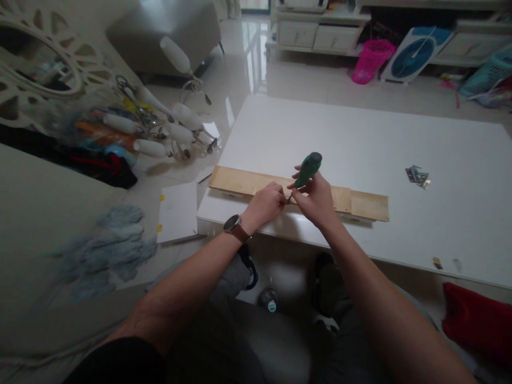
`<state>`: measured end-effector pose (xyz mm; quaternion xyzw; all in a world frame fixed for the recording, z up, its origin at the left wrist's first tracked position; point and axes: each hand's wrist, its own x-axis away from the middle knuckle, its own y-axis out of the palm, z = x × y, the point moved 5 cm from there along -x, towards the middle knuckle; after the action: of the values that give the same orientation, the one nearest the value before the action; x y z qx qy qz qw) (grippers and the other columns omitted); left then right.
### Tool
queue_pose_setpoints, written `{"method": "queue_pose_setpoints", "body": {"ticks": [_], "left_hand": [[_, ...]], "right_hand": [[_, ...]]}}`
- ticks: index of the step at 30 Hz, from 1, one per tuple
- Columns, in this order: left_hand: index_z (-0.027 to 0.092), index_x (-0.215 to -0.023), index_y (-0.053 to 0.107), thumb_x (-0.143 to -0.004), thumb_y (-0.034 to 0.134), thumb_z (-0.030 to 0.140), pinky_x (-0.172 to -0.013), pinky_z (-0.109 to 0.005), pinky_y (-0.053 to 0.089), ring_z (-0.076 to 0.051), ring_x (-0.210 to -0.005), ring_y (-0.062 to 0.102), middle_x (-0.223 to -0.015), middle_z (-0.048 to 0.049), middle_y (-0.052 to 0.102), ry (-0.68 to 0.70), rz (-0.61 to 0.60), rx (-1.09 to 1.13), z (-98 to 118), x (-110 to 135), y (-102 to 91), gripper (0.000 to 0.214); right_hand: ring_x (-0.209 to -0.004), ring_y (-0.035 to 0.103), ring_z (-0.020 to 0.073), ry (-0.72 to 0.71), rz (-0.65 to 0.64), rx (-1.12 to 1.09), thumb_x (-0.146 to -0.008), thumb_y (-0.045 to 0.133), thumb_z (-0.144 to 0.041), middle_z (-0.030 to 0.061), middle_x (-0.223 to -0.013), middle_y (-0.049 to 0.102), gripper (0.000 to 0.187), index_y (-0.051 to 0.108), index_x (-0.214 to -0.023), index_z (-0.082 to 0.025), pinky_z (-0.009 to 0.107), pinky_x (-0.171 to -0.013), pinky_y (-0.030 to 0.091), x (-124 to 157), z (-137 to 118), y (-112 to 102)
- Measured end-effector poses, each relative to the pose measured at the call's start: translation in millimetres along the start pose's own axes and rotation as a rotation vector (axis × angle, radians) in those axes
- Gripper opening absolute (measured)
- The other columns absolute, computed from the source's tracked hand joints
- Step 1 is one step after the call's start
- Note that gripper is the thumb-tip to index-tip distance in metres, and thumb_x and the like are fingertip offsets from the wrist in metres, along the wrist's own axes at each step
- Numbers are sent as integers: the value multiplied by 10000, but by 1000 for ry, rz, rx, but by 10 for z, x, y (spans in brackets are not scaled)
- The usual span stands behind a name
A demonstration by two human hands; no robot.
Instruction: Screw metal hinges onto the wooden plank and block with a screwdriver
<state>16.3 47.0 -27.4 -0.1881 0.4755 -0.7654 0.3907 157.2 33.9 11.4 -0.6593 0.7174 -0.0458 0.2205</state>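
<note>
A long, pale wooden board [248, 182] lies across the near part of a white panel [360, 138], raised a little above it. Closed around a green-handled screwdriver [308, 169] is my right hand [318, 197]; the dark handle end points up and away. The screwdriver's shaft slants down to the board's front edge. There my left hand [267, 204], with a watch on its wrist, has its fingers pinched beside the tip. Whatever sits between those fingers is too small to make out.
Small metal pieces [418, 176] lie on the panel's right side. A white box-like piece [178, 212] stands at its left corner, near a lamp with white shades [180, 130]. A bottle [269, 300] stands between my feet. A red object [476, 317] is at lower right.
</note>
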Motion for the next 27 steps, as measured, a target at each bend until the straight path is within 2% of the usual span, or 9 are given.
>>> {"method": "queue_pose_setpoints", "body": {"ticks": [3,7,15,22,27], "left_hand": [[174,-901,817,-951,601,125,-884,-357,539,-250,-1076,637,-1006,-115,743,-8,6,-1,6,1,-10,228],[173,-881,816,-955,602,130,-888,-357,539,-249,-1076,640,-999,-113,747,-4,5,15,15,-5,-16,230],[190,-867,807,-923,629,104,-867,-340,539,-238,-1061,639,-978,-93,738,-20,16,32,-15,0,7,206],[186,-829,790,-945,628,114,-792,-334,519,-235,-1024,631,-948,-100,716,-4,35,-11,-13,1,20,212],[191,-839,794,-940,640,113,-810,-334,524,-238,-1040,622,-962,-101,720,-6,36,-3,-17,1,18,201]], "right_hand": [[-857,768,214,-3,-36,-32,-789,609,-155,66,-1062,714,489,609,-1271,-236,354,-696,652,5,-9,16],[-879,778,222,11,-34,-37,-834,613,-183,82,-1095,704,453,592,-1281,-250,349,-694,666,0,-3,-2],[-745,718,157,48,22,-55,-792,724,-222,49,-1140,681,445,571,-1207,-271,253,-512,597,-15,-7,-53],[-733,663,153,28,29,30,-730,727,-157,39,-1061,695,468,615,-1175,-251,262,-517,546,-15,-5,-44],[-766,639,173,-2,50,81,-740,747,-184,32,-985,670,425,655,-1151,-249,297,-575,580,-23,44,-27]]}}
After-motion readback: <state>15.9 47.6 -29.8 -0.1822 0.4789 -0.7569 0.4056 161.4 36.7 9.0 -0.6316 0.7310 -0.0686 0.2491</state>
